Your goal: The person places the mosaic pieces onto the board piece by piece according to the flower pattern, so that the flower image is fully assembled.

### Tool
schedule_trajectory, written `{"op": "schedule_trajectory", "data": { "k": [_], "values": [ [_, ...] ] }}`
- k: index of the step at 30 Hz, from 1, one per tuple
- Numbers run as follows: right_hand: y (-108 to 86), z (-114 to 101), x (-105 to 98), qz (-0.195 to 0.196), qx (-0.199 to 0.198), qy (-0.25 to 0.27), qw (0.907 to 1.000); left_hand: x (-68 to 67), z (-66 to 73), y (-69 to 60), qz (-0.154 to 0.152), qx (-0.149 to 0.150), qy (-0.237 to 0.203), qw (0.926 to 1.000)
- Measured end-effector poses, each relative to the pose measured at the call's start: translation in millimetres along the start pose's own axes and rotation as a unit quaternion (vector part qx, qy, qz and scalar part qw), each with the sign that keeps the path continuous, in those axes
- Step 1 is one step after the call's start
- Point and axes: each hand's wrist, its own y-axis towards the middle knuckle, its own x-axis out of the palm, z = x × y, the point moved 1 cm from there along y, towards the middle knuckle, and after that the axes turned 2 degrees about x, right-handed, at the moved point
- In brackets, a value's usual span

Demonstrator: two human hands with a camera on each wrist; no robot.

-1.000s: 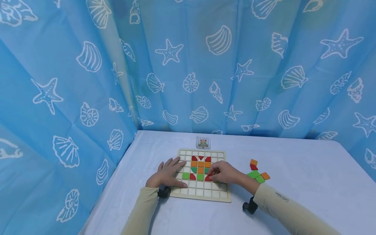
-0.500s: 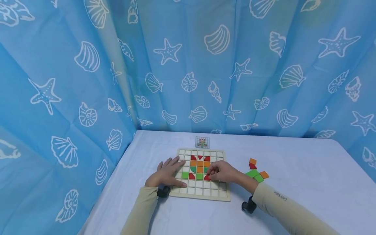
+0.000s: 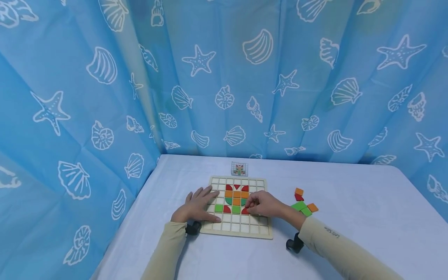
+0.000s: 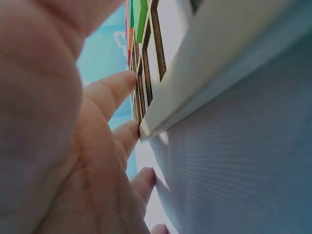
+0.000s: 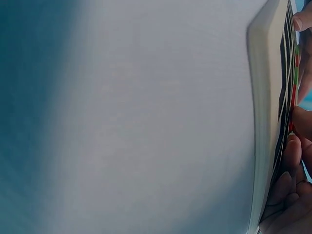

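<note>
A wooden grid board (image 3: 236, 235) lies on the table, with red, orange and green tiles set in its middle squares. My left hand (image 3: 196, 207) rests over the board's left side with its fingers spread; in the left wrist view fingertips (image 4: 127, 80) touch the grid and rim. My right hand (image 3: 265, 203) has its fingers curled and pinches a red quarter-circle tile (image 3: 244, 211) at the right end of the lowest tile row. In the right wrist view the thumb and a finger meet at that red tile (image 5: 293, 105), partly hidden by them.
Several loose orange, red and green tiles (image 3: 300, 206) lie right of the board, beside the right wrist. A small pattern card (image 3: 239, 169) lies behind the board. The white-covered table (image 3: 332, 182) ends at a blue shell-print curtain (image 3: 224, 77).
Both hands keep their places on the board, the right still at the red tile. Only the head view has shifted slightly.
</note>
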Motion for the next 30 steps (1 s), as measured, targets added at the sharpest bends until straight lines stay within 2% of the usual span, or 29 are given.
{"op": "schedule_trajectory", "data": {
  "k": [5,11,15,23,30],
  "values": [
    [-0.4,0.1,1.0,0.007,-0.003,-0.001,1.0000,0.3,-0.2,0.6,0.000,-0.003,0.003,1.0000],
    [-2.4,2.2,8.0,-0.002,-0.010,0.005,0.9999,9.3,-4.4,-4.2,-0.004,-0.009,-0.004,0.9999],
    [-5.0,1.3,5.4,0.009,-0.023,0.007,0.9997,13.7,-5.8,-5.6,-0.002,-0.009,-0.009,0.9999],
    [-16.0,-10.4,-32.2,0.045,-0.037,0.007,0.9982,8.3,-1.5,-1.7,-0.006,-0.002,-0.012,0.9999],
    [-30.4,0.7,-58.2,0.052,-0.026,-0.013,0.9982,-0.1,2.2,1.1,-0.009,-0.004,-0.008,0.9999]
  ]
}}
